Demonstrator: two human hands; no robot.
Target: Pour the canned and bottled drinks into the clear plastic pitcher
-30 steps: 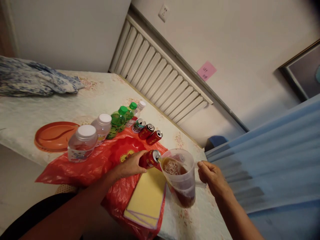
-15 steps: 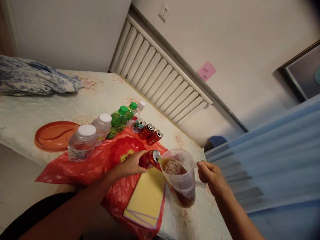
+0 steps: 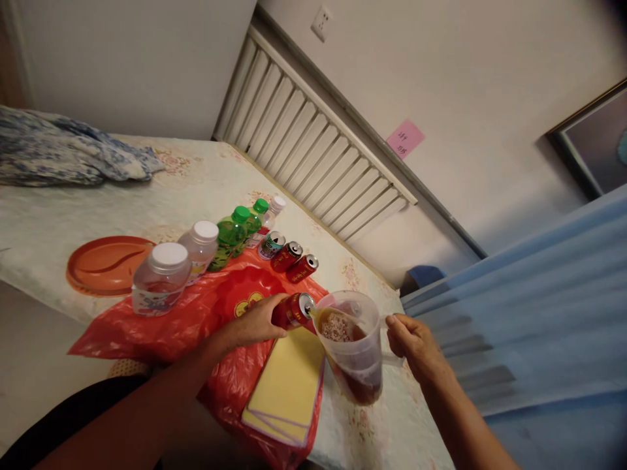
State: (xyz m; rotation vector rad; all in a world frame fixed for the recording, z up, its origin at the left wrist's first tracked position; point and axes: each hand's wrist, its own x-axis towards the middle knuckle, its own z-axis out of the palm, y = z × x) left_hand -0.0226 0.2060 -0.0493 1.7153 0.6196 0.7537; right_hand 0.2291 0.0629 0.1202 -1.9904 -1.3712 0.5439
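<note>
My left hand (image 3: 259,320) is wrapped round a red can (image 3: 292,311), tipped with its open top at the rim of a clear plastic pitcher (image 3: 356,359). A thin yellowish stream runs from the can into the pitcher, where brown liquid with foam shows. My right hand (image 3: 414,341) grips the pitcher's handle, and the pitcher leans toward the can. Beneath the can lie yellow cloths (image 3: 289,385) with purple edges, on a red plastic bag (image 3: 230,378). A red scalloped dish (image 3: 259,284) sits just behind my left hand.
Beyond the dish stand two red cans (image 3: 302,268), a green-grey can (image 3: 271,245), green-capped bottles (image 3: 229,240) and white-capped jars (image 3: 162,281). An orange lid (image 3: 108,264) and patterned fabric (image 3: 73,153) lie leftward on the tablecloth (image 3: 191,176). A blue curtain (image 3: 529,313) hangs at right.
</note>
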